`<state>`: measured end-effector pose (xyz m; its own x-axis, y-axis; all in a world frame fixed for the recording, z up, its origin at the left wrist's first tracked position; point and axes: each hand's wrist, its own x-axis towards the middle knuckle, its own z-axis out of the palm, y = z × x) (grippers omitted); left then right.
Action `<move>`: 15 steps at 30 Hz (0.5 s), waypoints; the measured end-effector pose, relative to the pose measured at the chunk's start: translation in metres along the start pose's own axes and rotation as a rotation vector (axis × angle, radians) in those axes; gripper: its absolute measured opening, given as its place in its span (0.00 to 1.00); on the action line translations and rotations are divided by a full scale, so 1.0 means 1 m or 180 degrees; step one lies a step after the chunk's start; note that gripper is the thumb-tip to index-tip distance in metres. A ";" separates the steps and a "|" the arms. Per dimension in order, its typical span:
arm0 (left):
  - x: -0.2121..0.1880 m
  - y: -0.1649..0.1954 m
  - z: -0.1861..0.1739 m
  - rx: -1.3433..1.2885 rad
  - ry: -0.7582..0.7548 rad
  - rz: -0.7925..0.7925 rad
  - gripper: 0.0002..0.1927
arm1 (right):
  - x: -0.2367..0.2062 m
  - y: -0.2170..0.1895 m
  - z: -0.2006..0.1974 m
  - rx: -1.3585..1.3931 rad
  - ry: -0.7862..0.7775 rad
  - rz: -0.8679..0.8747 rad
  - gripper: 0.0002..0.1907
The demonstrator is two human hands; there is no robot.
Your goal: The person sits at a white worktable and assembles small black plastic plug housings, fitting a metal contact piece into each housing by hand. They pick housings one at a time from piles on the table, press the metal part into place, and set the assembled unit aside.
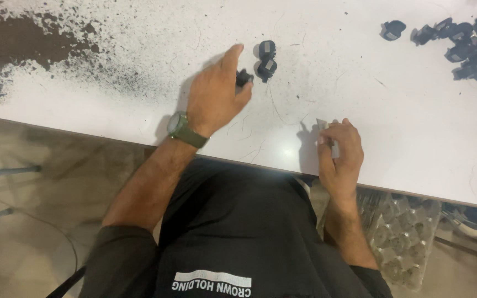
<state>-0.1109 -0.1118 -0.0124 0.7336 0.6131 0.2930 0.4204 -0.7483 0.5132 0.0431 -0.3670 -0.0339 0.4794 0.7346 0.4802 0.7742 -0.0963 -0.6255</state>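
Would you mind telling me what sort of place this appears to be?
Probably a small workshop or assembly bench: a worn, stained white table, a pile of small black parts, and the left hand handling one black part.

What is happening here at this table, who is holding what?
A person works at a white table. The left hand pinches a small black part beside two similar black parts. The right hand holds a small grey piece near the table edge. A pile of black parts lies at the far right.
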 end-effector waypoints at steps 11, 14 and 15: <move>-0.075 0.059 0.007 -0.1315 -0.0395 -0.0199 0.33 | -0.002 -0.049 0.029 -0.0783 -0.0647 -0.0251 0.25; -0.077 0.055 0.005 -0.1429 -0.0389 0.0057 0.28 | 0.000 -0.047 0.029 -0.0818 -0.0616 -0.0226 0.24; -0.077 0.054 0.004 -0.1456 -0.0387 0.0149 0.26 | 0.000 -0.047 0.029 -0.0814 -0.0597 -0.0234 0.24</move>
<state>-0.1422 -0.2003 -0.0101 0.8148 0.5268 0.2419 0.1270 -0.5695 0.8121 -0.0053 -0.3430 -0.0226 0.3523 0.8545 0.3818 0.8941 -0.1866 -0.4072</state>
